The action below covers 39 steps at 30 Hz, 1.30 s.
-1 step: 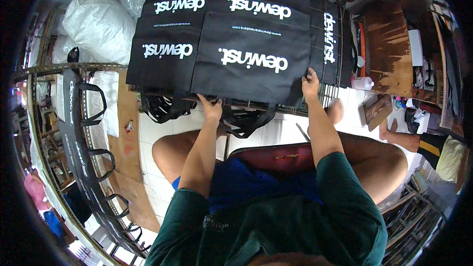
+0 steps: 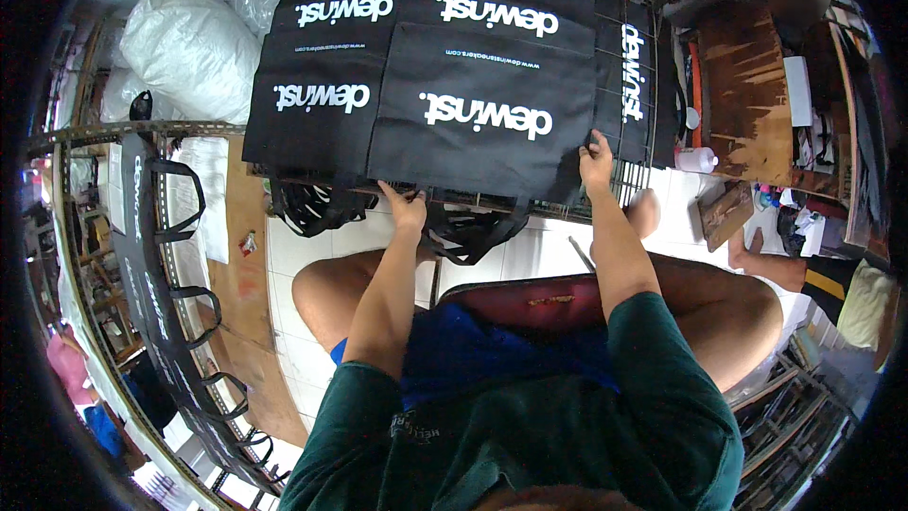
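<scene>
Flat black tote bags with white printing lie overlapping on a wire rack in front of me. The nearest tote bag (image 2: 482,156) lies face up, its handles (image 2: 478,237) hanging over the rack's near edge. My left hand (image 2: 407,208) grips this bag's near edge toward its left corner, thumb on the left and fingers curled at the edge. At the near right corner of the same bag, my right hand (image 2: 596,166) is closed on the edge, some fingers hidden beneath. Another tote bag (image 2: 307,137) lies to the left, handles dangling.
Left of me, a metal frame (image 2: 66,189) carries a row of black bags (image 2: 156,293) with handles sticking out. A white plastic sack (image 2: 194,47) sits at the far left. On the right are a plastic bottle (image 2: 697,161), a wooden cabinet (image 2: 747,95) and another person's leg (image 2: 771,270).
</scene>
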Each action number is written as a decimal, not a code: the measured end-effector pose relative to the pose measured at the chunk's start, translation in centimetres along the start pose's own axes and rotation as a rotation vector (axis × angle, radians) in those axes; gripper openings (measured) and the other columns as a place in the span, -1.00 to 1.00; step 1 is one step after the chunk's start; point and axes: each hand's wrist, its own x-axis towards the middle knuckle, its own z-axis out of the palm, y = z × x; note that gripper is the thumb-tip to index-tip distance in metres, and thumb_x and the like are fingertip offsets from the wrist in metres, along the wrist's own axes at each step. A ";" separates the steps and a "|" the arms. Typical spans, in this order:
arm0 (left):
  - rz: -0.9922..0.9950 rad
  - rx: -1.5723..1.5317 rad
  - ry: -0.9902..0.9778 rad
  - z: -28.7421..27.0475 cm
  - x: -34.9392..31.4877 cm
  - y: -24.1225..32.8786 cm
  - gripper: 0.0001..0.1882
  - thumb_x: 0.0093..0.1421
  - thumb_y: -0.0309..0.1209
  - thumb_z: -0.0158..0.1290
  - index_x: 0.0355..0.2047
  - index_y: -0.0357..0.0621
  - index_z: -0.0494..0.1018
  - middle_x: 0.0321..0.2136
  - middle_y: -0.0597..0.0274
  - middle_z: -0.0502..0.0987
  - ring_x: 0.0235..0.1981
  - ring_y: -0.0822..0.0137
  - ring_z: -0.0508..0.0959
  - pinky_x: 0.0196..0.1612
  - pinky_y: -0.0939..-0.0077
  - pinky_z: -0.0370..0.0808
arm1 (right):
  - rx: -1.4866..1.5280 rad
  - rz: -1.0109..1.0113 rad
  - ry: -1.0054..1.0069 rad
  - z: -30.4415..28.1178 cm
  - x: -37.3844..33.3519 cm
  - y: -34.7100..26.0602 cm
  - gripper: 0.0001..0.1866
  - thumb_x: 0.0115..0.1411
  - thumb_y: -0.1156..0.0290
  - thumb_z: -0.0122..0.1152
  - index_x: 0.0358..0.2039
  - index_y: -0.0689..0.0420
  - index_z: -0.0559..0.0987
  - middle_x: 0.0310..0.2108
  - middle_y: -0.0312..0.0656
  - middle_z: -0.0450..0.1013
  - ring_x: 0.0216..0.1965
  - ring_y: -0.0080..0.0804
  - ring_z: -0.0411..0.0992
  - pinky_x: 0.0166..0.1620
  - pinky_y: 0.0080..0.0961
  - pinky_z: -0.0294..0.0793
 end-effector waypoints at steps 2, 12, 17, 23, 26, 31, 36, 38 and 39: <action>-0.006 0.011 0.056 -0.4 0.0 -0.6 0.06 0.00 -0.67 0.02 0.28 -0.05 -0.51 -0.18 0.09 0.34 -0.19 0.29 0.39 -0.02 0.49 0.32 | -0.053 0.003 -0.009 -0.2 -0.4 -0.8 -0.48 0.02 0.54 0.17 0.05 0.02 0.38 -0.32 -0.09 0.46 -0.29 -0.32 0.45 -0.15 -0.43 0.40; 0.107 -0.201 0.350 0.2 -4.7 10.1 0.06 -0.09 -0.58 0.15 0.29 -0.02 -0.31 0.03 -0.04 0.22 -0.01 0.12 0.34 0.11 0.35 0.22 | -0.210 -0.506 -0.180 -10.1 3.1 -12.6 -0.50 0.00 0.36 0.23 0.02 -0.03 0.42 -0.36 -0.10 0.48 -0.35 -0.12 0.47 -0.24 -0.37 0.45; 0.118 -0.494 -0.434 -0.9 -15.2 19.3 -0.31 0.08 -0.35 0.07 0.21 -0.01 0.06 -0.17 0.15 0.40 -0.15 0.30 0.42 -0.04 0.33 0.34 | -0.571 -0.753 -0.196 -21.2 2.2 -27.0 -0.50 -0.03 0.14 0.21 -0.02 -0.08 0.45 -0.21 -0.07 0.50 -0.18 -0.13 0.47 -0.11 -0.25 0.44; 0.203 -0.238 -0.871 -0.7 -26.4 15.2 -0.41 0.06 -0.40 0.07 0.13 -0.07 0.18 -0.25 0.20 0.45 -0.25 0.38 0.47 -0.22 0.55 0.42 | -0.196 -1.110 -0.475 -29.0 -13.9 -32.0 -0.50 0.01 0.21 0.17 0.02 -0.04 0.41 -0.28 -0.11 0.47 -0.29 -0.16 0.47 -0.22 -0.27 0.47; -0.035 -0.082 -0.872 0.0 -28.9 11.4 -0.44 0.07 -0.47 0.07 0.11 -0.08 0.22 -0.24 0.23 0.48 -0.22 0.40 0.47 -0.17 0.52 0.39 | -0.466 -1.154 -0.472 -32.4 -20.1 -30.8 -0.50 0.04 0.23 0.19 0.03 0.00 0.42 -0.24 -0.08 0.47 -0.24 -0.15 0.47 -0.18 -0.31 0.46; -0.078 0.006 -0.794 -1.3 -30.1 10.2 -0.47 0.10 -0.46 0.06 0.10 -0.07 0.21 -0.21 0.19 0.48 -0.20 0.38 0.47 -0.18 0.51 0.40 | -0.405 -0.887 0.357 -41.1 -11.0 -29.0 -0.58 -0.05 0.21 0.19 -0.14 0.06 0.52 -0.17 -0.07 0.46 -0.15 -0.19 0.45 -0.11 -0.30 0.45; 0.063 0.072 -0.739 -0.1 -28.8 13.1 -0.44 0.06 -0.43 0.07 0.10 -0.04 0.20 -0.24 0.22 0.50 -0.21 0.39 0.46 -0.18 0.48 0.38 | -0.779 -0.236 0.765 -54.0 4.9 -26.4 -0.28 -0.09 0.11 0.27 0.09 0.11 0.31 0.07 -0.06 0.29 0.14 -0.06 0.18 0.12 -0.25 0.28; 0.090 0.020 -0.663 0.1 -29.0 14.7 -0.44 0.07 -0.42 0.07 0.10 -0.01 0.20 -0.24 0.22 0.49 -0.23 0.38 0.47 -0.19 0.48 0.39 | -0.758 -0.091 0.641 -54.1 6.6 -26.1 -0.26 -0.04 0.00 0.22 0.13 0.03 0.30 0.14 -0.12 0.22 0.20 -0.06 0.11 0.17 -0.19 0.21; 0.088 -0.005 -0.626 0.1 -29.2 14.8 -0.45 0.07 -0.42 0.07 0.10 0.00 0.20 -0.24 0.21 0.49 -0.23 0.38 0.47 -0.19 0.49 0.39 | -0.749 -0.004 0.516 -53.9 6.8 -26.3 -0.30 0.00 -0.02 0.19 0.14 -0.01 0.30 0.15 -0.14 0.20 0.21 -0.06 0.10 0.17 -0.18 0.20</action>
